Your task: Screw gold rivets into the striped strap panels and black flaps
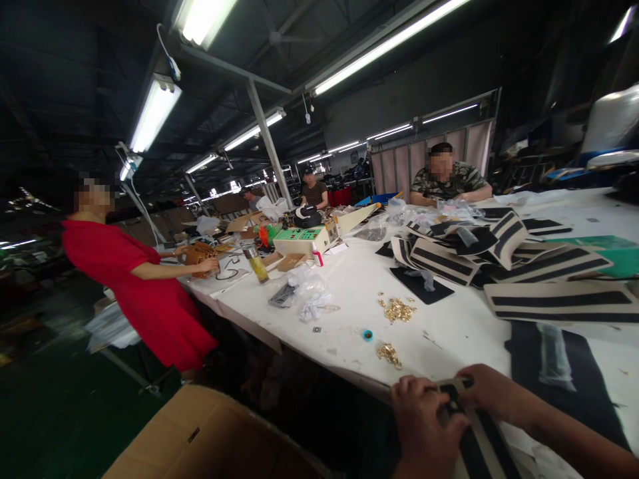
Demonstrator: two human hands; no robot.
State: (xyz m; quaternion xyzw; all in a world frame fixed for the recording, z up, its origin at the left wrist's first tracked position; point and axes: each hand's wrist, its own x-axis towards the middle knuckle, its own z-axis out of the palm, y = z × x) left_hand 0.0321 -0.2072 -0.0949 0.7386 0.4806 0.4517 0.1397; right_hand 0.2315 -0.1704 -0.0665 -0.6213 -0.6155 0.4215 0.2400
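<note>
i am holding a striped piece (483, 432), black and beige, over the near edge of the bench (344, 346), in the lower right of the frame. my left hand (424, 416) is curling round its end, thumb and fingers nearly closed on it, and my right hand (479, 392) is pinching the same end from the other side, fingertips drawn together. a small pale spot is showing between my fingers, but i cannot tell what it is. an upper heap of gold fittings (398, 309) and a lower heap (389, 355) are lying right of centre, near a small blue container (368, 331). more striped panels (559, 303) are lying at the right. i seem to be working on one piece with plenty left; which are finished, i cannot tell.
</note>
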